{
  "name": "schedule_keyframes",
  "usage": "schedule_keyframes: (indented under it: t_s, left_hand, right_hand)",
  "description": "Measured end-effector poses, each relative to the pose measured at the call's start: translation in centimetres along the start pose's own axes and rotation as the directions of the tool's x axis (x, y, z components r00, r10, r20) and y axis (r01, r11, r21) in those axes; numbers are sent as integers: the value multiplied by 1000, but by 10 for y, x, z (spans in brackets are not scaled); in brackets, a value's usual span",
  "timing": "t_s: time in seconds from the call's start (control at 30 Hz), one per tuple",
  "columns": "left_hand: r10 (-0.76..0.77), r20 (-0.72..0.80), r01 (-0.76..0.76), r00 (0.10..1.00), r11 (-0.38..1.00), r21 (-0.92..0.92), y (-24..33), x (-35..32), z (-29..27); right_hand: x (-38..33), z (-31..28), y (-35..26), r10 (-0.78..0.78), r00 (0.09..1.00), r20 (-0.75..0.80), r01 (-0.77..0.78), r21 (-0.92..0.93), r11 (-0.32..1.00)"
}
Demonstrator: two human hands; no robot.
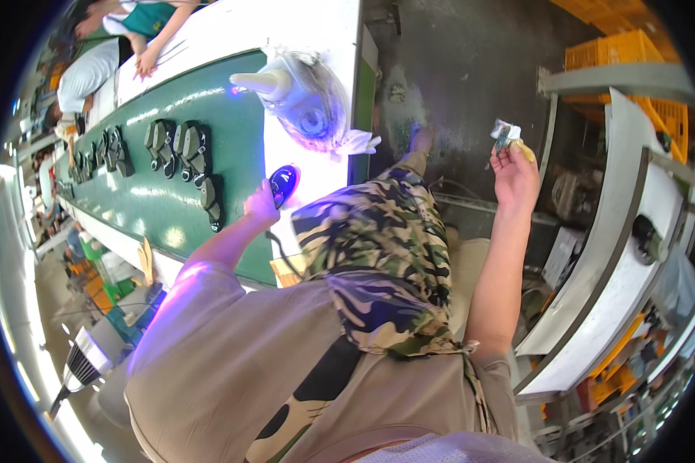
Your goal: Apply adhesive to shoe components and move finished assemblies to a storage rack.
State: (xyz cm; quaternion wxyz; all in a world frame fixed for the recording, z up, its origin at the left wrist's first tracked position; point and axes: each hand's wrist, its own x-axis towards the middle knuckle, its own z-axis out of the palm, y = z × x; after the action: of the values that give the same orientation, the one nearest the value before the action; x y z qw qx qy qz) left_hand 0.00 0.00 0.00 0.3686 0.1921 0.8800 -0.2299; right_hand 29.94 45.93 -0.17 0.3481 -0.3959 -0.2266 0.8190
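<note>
My left hand (262, 204) is closed on one end of a glossy dark shoe sole (284, 184), held at the border of the green surface and the brightly lit white tabletop. Out to the right, my raised right hand (515, 176) pinches a small crumpled white-and-dark piece (505, 133), with something yellowish at a fingertip. What that piece is I cannot make out. Beyond the sole stands a translucent plastic container (310, 108) with a pale nozzle. Several dark shoe soles (189, 147) lie on the green surface left of my left hand.
A long green conveyor-like surface (150, 204) runs off to the left. Across it, another person's hands (145, 62) rest near the far edge. To the right are a metal-framed white shelf (594, 324) and orange crates (606, 50). A camouflage apron (378, 231) covers my lap.
</note>
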Motion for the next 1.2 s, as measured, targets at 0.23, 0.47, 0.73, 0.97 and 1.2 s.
schedule_keyframes:
  t_s: [0.23, 0.47, 0.73, 0.97, 1.2]
  left_hand:
    - [52, -110, -68, 993, 988, -142, -22, 18, -4]
    - [135, -158, -165, 978, 967, -196, -29, 5, -5]
    - [-48, -405, -112, 913, 925, -363, 11, -9, -29]
    - [-325, 93, 64, 941, -98, -993, 79, 66, -51]
    - [-481, 181, 140, 858, -121, -983, 100, 85, -55]
  right_hand:
    - [97, 78, 17, 41, 988, 149, -23, -117, 993]
    - [149, 227, 91, 474, 796, 376, -371, -316, 873]
    - [194, 277, 78, 586, 708, 394, -417, -437, 797]
    - [274, 258, 47, 688, 650, 323, -477, -531, 700]
    - [326, 275, 48, 856, 455, 247, -551, -677, 488]
